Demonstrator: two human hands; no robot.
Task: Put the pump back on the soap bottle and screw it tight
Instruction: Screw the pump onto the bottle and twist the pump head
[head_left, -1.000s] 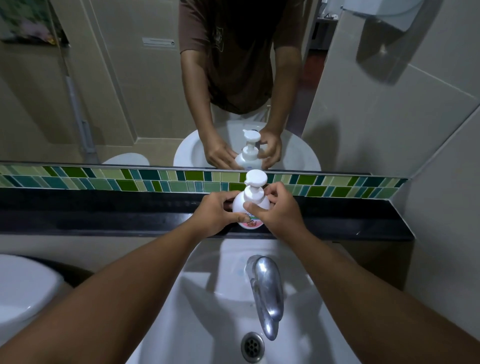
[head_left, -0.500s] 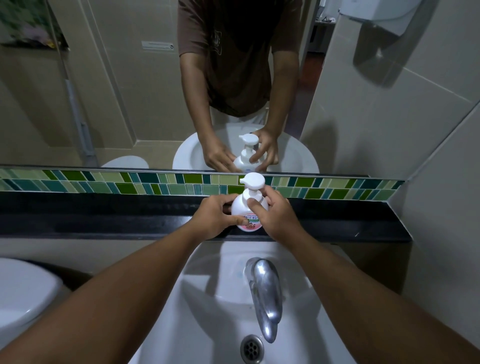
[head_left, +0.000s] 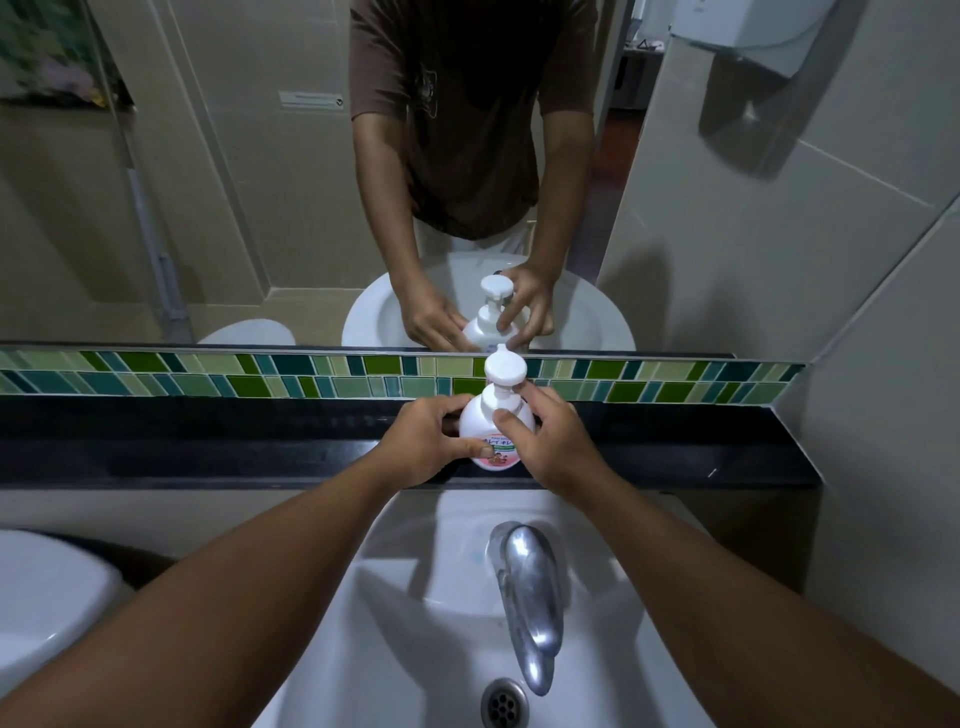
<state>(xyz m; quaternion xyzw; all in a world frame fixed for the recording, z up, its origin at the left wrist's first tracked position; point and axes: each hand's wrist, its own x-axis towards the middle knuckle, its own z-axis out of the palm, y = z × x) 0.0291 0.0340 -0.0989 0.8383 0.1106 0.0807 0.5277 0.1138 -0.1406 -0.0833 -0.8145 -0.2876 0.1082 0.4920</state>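
Observation:
A white soap bottle (head_left: 480, 423) with a pink label stands upright on the black ledge (head_left: 208, 441) behind the sink. Its white pump (head_left: 505, 370) sits on the neck, the round head pointing away toward the mirror. My left hand (head_left: 423, 441) wraps the bottle's left side, thumb across the label. My right hand (head_left: 553, 436) is on the right side, thumb on the bottle's shoulder and fingers up around the pump collar. The collar itself is mostly hidden by my fingers.
A white sink (head_left: 447, 623) with a chrome tap (head_left: 530, 582) and drain (head_left: 504, 704) lies below the ledge. Green mosaic tiles (head_left: 260, 374) and a mirror (head_left: 260, 182) rise behind. A white toilet lid (head_left: 41, 603) is at left, a tiled wall (head_left: 857, 260) at right.
My right hand has shifted its grip around the pump collar, thumb now on the bottle's shoulder. The bottle stays in place on the ledge; the left hand keeps holding it.

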